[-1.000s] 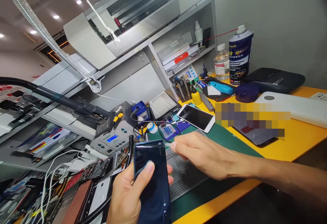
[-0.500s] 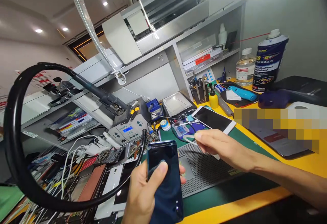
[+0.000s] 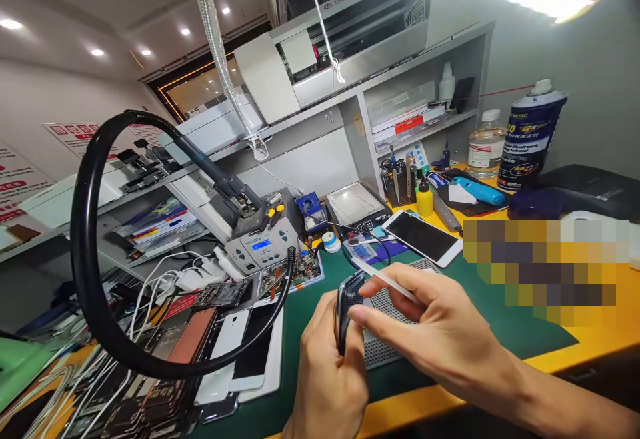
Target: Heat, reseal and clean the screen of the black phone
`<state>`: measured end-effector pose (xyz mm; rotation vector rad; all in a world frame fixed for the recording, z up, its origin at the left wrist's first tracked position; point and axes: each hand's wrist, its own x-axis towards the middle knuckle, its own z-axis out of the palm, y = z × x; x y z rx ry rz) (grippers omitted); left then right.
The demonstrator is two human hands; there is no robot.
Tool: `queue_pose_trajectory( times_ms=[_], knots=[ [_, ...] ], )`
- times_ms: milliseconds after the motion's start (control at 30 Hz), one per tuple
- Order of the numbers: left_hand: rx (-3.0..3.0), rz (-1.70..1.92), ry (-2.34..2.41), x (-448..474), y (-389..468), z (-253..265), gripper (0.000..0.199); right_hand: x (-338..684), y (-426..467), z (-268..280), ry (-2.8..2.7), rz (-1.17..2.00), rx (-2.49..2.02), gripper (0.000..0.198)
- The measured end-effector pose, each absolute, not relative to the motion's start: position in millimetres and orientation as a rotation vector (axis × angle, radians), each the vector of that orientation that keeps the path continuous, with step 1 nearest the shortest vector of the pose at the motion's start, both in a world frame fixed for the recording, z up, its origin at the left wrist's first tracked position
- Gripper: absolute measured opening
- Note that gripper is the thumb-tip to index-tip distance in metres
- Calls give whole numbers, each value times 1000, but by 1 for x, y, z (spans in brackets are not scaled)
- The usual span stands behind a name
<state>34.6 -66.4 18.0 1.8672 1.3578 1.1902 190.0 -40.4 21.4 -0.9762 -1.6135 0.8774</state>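
My left hand [image 3: 333, 365] is closed around a dark smartphone [image 3: 347, 305], turned so that its narrow edge and a patterned dark surface show. Across the fingers of my right hand [image 3: 430, 319] lies a thin white flat strip [image 3: 387, 280], its far end sticking out past the phone's top. The index finger and thumb of that hand are at the phone's near edge; whether they grip it I cannot tell. Below both hands is a grey perforated mat [image 3: 383, 352] on the green work mat [image 3: 310, 385].
A white-framed phone [image 3: 425, 235] lies behind my right hand. A black hose [image 3: 87, 245] loops at left above several phones and cables. The soldering station [image 3: 263, 247] stands at the back, a spray can [image 3: 531, 139] at right. A blurred patch hides part of the right side.
My left hand has turned the phone from screen-up to edge-on. My right hand has come left to the phone, and the white strip, curved before, now looks straight.
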Motion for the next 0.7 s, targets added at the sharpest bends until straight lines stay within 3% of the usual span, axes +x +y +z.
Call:
queue_pose_trajectory(
  times_ms=[167, 533, 700],
  knots=[
    [1931, 1213, 1372, 30, -72, 13, 25, 183, -41, 24, -1698, 787, -960, 19],
    [1861, 1280, 1397, 26, -76, 14, 22, 187, -44, 26, -1754, 818, -957, 20],
    [1508, 1208, 1390, 23, -83, 20, 29, 199, -37, 35, -1801, 558, -948, 16]
  ],
)
